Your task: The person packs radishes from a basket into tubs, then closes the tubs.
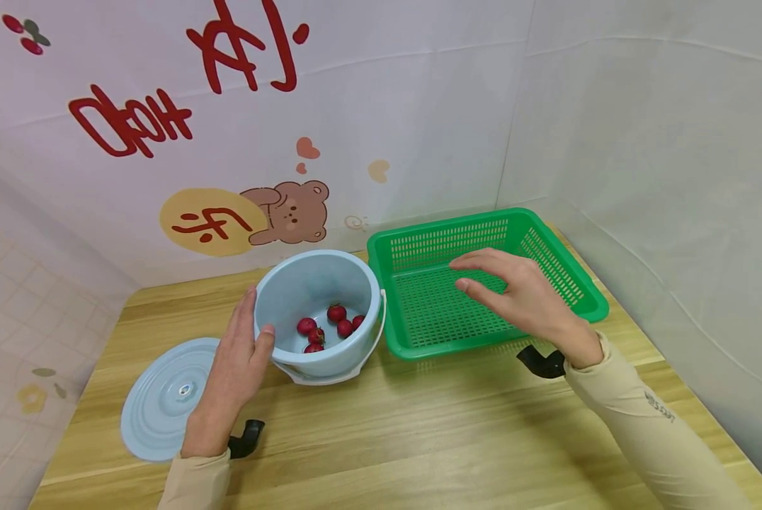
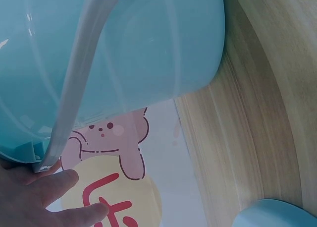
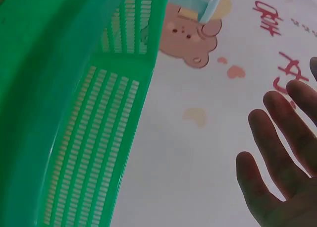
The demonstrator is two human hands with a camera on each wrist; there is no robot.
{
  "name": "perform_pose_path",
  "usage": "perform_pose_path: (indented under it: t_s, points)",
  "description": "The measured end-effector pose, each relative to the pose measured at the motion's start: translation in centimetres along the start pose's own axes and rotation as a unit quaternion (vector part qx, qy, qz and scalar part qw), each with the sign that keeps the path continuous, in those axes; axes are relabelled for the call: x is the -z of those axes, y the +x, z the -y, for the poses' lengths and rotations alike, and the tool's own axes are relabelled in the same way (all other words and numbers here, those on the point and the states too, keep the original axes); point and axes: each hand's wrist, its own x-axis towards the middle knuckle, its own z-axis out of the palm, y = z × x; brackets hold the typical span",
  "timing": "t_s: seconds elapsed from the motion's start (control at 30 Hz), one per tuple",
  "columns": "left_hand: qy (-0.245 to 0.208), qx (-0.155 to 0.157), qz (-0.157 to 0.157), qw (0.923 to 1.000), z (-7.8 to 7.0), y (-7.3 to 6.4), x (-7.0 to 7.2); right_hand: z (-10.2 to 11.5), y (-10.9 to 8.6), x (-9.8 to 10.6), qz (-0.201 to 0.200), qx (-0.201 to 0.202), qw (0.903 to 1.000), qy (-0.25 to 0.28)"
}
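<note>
A light blue bucket (image 1: 320,365) stands on the table with several dark red, round fruits or radishes (image 1: 336,313) at its bottom. My left hand (image 1: 237,361) rests against the bucket's left rim, thumb at the near edge and fingers extended along the outside. In the left wrist view, those fingers (image 2: 59,180) lie beside the bucket's white handle (image 2: 81,63). My right hand (image 1: 515,290) hovers over a green plastic basket (image 1: 483,347), holding nothing. Its fingers (image 3: 277,133) look spread and fairly straight in the right wrist view. No items show inside the basket.
A round light blue lid (image 1: 158,404) lies on the table left of the bucket, partly behind my left forearm. The wooden table (image 1: 381,446) meets a white printed wall sheet (image 1: 419,127) behind the basket, and another white sheet (image 1: 668,177) hangs on the right.
</note>
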Motion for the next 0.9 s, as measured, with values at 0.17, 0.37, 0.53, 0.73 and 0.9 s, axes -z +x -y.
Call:
perform_pose_path:
  t_s: [0.17, 0.37, 0.53, 0.73, 0.9]
  points:
    - [-0.001, -0.001, 0.000, 1.0000, 0.0, 0.1, 0.0, -1.7, 0.2, 1.8, 0.052, -0.047, 0.9972, -0.024]
    - [0.000, 0.003, 0.005, 1.0000, -0.1, 0.0, 0.1, -3.4, 0.6, 3.5, 0.106, -0.121, 0.9866, -0.026]
    - [0.000, 0.007, 0.007, 0.9999, -0.2, 0.0, 0.1, -4.8, 1.2, 4.6, 0.140, -0.125, 0.9817, -0.035]
    - [0.000, 0.004, 0.005, 1.0000, -0.1, -0.1, 0.1, -6.5, 1.9, 5.3, 0.185, -0.138, 0.9719, -0.046]
    - [-0.003, 0.003, 0.004, 1.0000, -0.1, -0.1, 0.1, -7.8, 2.0, 5.3, 0.218, -0.160, 0.9616, -0.048]
